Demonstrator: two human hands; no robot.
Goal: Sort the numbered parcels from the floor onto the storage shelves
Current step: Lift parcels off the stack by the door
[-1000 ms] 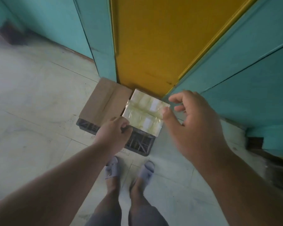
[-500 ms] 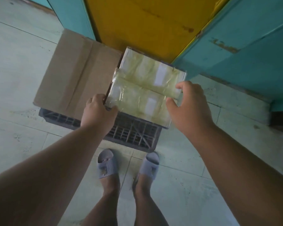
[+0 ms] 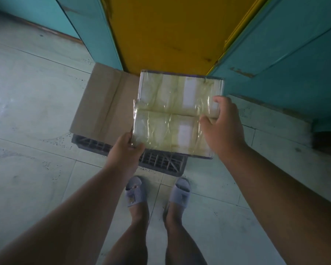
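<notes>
A: Start on the left. What lies on the floor (image 3: 27,131)?

B: Pale tiles, then a brown cardboard box (image 3: 103,106) lying flat on a dark plastic crate (image 3: 161,163). It sits against the teal wall (image 3: 92,29), beside a yellow panel (image 3: 166,31).

A: And the parcel?

B: The taped parcel (image 3: 172,113) is up off the crate, held in the air above it and just right of the cardboard box, its broad face turned to the camera. I can read no number on that face.

A: Who has it?

B: The left hand (image 3: 125,148) pinches the near left corner, thumb on top and the fingers tucked underneath. The right hand (image 3: 225,125) holds the right edge, thumb on the face and fingers curled round the side.

A: How will it handle?

B: It looks like a flat, stiff carton, and two hands at its edges keep it level without visible strain, so I judge it light to moderate. The wrinkled clear tape over it looks slick, so a pinch may slide.

A: Better hold, then?

B: Palms under opposite edges, fingers wrapped round the rims, rather than fingertips on the tape.

A: Further right?

B: More teal wall, and the person's sandals (image 3: 180,192) below.
</notes>
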